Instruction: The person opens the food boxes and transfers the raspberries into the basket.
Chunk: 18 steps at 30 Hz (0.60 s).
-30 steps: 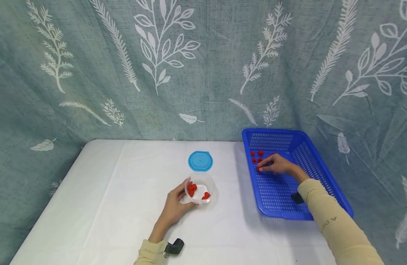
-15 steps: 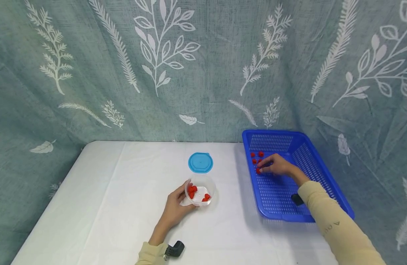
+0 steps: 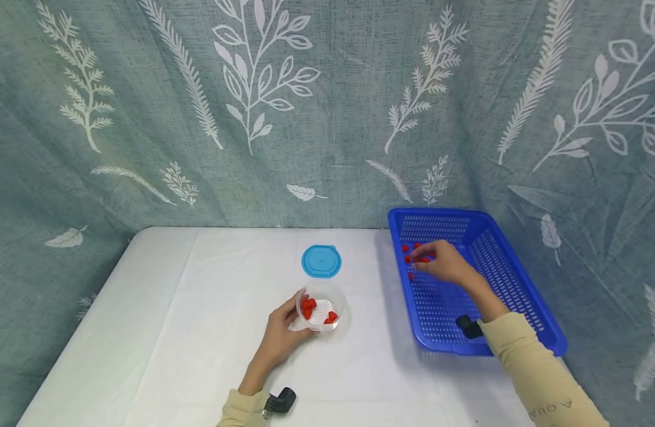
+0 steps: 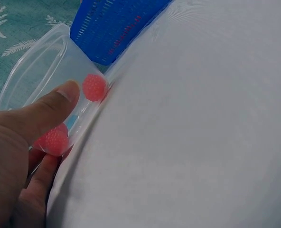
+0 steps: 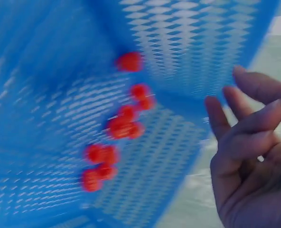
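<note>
My left hand (image 3: 284, 332) grips a clear plastic tub (image 4: 41, 71) at its left side, thumb on the near wall and fingers round behind. Through the wall of this tub show raspberries (image 4: 94, 87); several lie inside in two small groups. My right hand (image 3: 443, 262) hovers over the left part of a blue plastic basket (image 3: 524, 290), fingers loosely bent and nothing between them. Below it, several red raspberries (image 5: 126, 123) lie on the basket floor along one side wall, blurred in the right wrist view. One single raspberry (image 3: 410, 276) lies nearest the front.
A round blue lid (image 3: 321, 261) lies flat on the white table (image 3: 215, 296), just behind the tub. A green patterned curtain (image 3: 327, 107) hangs at the table's back edge. The basket's raised rim surrounds the right hand's place.
My right hand has let go of a raspberry, which stays on the basket floor, and has risen slightly away from it. The left hand and tub have kept still.
</note>
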Available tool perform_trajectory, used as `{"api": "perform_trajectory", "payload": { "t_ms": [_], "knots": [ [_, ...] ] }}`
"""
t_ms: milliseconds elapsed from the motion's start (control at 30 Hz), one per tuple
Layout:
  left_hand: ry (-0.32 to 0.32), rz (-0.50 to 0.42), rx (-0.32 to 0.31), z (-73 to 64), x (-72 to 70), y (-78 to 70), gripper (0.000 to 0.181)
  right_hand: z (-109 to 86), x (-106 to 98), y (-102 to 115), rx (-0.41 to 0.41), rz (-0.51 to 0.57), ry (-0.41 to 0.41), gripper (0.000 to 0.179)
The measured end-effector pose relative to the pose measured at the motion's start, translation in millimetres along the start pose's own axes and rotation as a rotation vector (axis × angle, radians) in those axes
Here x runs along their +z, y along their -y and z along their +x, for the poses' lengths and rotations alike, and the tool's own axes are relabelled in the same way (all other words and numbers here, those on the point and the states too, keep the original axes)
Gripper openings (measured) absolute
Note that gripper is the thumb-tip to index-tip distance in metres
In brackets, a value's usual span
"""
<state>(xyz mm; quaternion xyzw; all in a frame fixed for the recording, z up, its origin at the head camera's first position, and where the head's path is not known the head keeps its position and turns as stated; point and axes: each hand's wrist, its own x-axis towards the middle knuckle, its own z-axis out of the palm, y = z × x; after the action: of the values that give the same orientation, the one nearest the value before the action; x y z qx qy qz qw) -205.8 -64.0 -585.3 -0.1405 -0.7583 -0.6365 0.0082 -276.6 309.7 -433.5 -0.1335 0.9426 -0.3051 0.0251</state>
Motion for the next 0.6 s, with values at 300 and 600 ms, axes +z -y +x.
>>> {"api": "perform_trajectory", "payload": {
  "t_ms": [300, 600],
  "knots": [
    [0.004, -0.006, 0.003, 0.9, -0.1, 0.6, 0.087, -39.2, -8.2, 71.4, 0.074, 0.010, -0.124, 0.028],
    [0.008, -0.004, -0.009, 1.2, -0.3, -1.8, 0.088, -58.6, 35.2, 118.0, 0.036, 0.140, -0.141, 0.022]
  ]
}}
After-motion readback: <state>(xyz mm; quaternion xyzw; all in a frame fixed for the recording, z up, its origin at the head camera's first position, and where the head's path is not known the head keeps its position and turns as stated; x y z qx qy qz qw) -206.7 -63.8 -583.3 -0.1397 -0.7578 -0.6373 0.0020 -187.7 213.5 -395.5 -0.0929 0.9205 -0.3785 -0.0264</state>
